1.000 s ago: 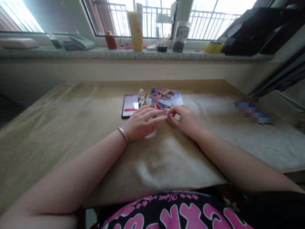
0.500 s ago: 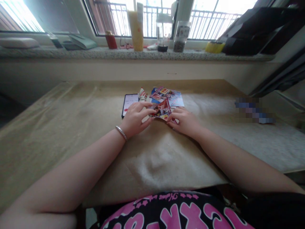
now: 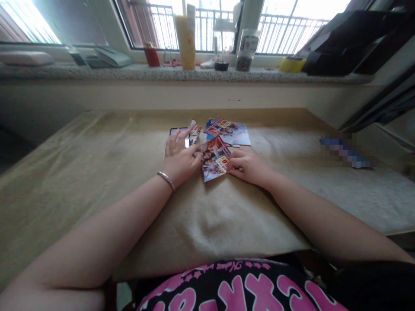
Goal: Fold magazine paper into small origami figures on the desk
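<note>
A colourful printed sheet of paper (image 3: pixel 214 162) with pictures on it lies tilted between my hands, a corner pointing towards me. My left hand (image 3: pixel 181 155) pinches its left edge with thumb and forefinger, while the other fingers spread over a phone (image 3: pixel 175 130). On the sheet's right corner, the fingers of my right hand (image 3: pixel 244 164) are closed. Behind the left hand stands a small folded paper piece (image 3: pixel 194 130), white and red. A stack of similar printed sheets (image 3: pixel 233 131) rests just beyond the held one.
A tan cloth (image 3: pixel 201 224) covers the table. At the right lies a blurred-out bluish item (image 3: pixel 345 151). Along the granite windowsill (image 3: pixel 129 73) stand a red container (image 3: pixel 151 55), a yellow tube (image 3: pixel 184 43), clear jars (image 3: pixel 244 49) and a dark bag (image 3: pixel 343 43).
The held sheet has turned and opened flatter, showing more of its face, with one corner now nearer me. My left hand has shifted slightly left and lifted its fingers over the phone.
</note>
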